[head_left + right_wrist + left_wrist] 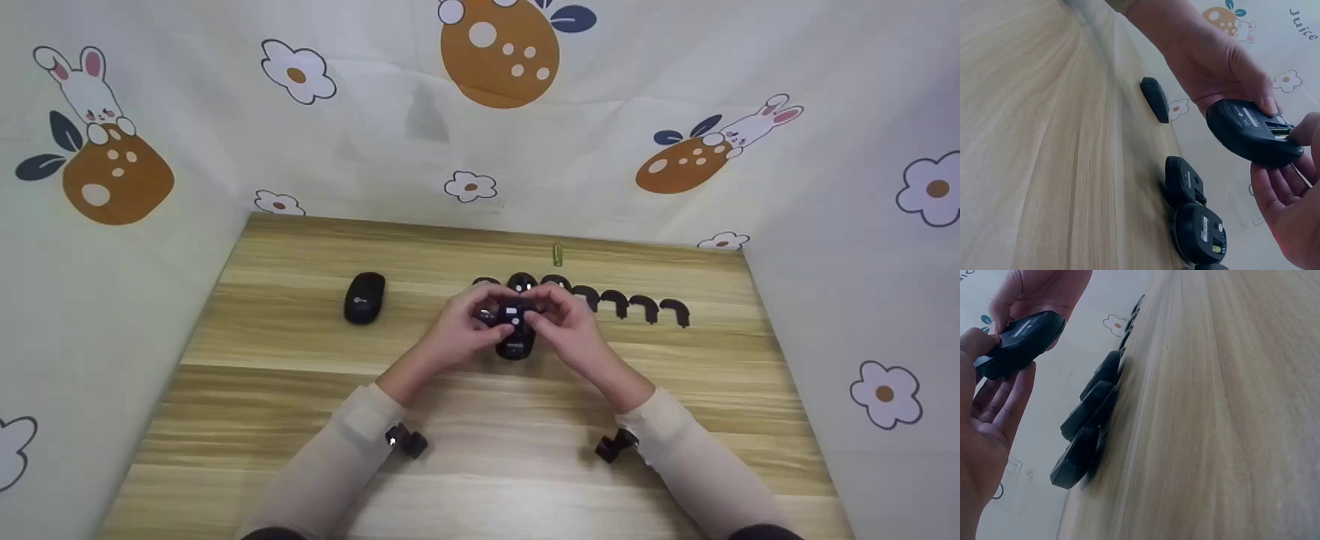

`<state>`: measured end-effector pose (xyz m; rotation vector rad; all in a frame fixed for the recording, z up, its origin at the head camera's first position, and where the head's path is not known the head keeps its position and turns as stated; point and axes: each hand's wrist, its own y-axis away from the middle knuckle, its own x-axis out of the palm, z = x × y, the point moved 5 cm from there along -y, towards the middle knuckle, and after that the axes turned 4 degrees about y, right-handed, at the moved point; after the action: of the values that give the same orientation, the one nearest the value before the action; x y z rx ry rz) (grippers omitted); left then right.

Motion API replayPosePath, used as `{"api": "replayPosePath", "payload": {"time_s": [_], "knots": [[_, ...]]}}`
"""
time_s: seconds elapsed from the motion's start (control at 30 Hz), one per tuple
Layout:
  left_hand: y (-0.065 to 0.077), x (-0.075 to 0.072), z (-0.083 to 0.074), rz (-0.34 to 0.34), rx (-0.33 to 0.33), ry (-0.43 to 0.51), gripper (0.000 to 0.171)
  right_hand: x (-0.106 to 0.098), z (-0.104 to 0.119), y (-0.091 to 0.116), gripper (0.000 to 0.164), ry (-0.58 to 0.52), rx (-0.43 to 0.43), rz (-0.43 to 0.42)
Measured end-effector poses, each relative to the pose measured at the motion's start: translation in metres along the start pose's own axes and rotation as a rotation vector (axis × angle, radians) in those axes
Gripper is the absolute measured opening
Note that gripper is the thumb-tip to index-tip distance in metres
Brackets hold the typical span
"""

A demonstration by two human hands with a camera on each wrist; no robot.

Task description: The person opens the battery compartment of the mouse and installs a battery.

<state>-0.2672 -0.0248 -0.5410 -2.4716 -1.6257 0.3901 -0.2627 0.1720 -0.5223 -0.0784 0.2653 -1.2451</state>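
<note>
Both hands hold a black computer mouse [515, 349] above the table, its labelled underside turned up. My left hand [461, 322] grips it from the left, thumb on the underside and fingers beneath. My right hand [576, 334] grips the other side, its thumb pressing near the battery slot. In the right wrist view, a battery [1282, 131] shows in that slot, partly hidden by a thumb. Behind the hands, more mice lie underside up, among them one mouse [1202, 233] with a battery [1216, 248] in its slot.
Several curved black covers [615, 303] continue the row to the right. A green battery [557, 255] lies behind the row. Another black mouse [365, 298] sits upright at the left. A patterned cloth [375, 150] walls the table's back and sides.
</note>
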Motion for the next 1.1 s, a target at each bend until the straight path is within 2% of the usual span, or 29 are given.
{"api": "replayPosePath", "payload": {"time_s": [0.13,0.27,0.4,0.57,0.7,0.83,0.93,1.1], "knots": [[0.0,-0.002,0.0,0.0,-0.026,-0.002,0.046,-0.001,0.002,0.001,0.033,0.059,-0.042,0.025],[0.0,-0.003,0.0,-0.003,-0.043,0.009,0.046,-0.001,0.006,0.004,0.049,0.178,-0.128,0.08],[0.0,-0.006,0.001,-0.005,-0.046,0.042,0.047,0.0,0.01,0.008,0.078,0.314,-0.197,0.16],[-0.001,-0.008,0.002,-0.009,-0.041,0.054,0.049,0.005,0.011,0.012,0.114,0.47,-0.243,0.269],[0.0,-0.01,0.002,-0.003,-0.044,0.062,0.048,0.009,0.011,0.012,0.115,0.542,-0.28,0.289],[0.002,-0.014,0.0,0.011,-0.076,0.076,0.055,0.01,0.011,0.009,0.105,0.557,-0.297,0.249],[0.005,-0.016,0.0,0.045,-0.102,0.084,0.069,0.01,0.01,0.005,0.102,0.565,-0.284,0.21],[0.009,-0.023,0.0,0.134,-0.094,0.075,0.095,0.011,0.006,-0.003,0.102,0.599,-0.25,0.19]]}}
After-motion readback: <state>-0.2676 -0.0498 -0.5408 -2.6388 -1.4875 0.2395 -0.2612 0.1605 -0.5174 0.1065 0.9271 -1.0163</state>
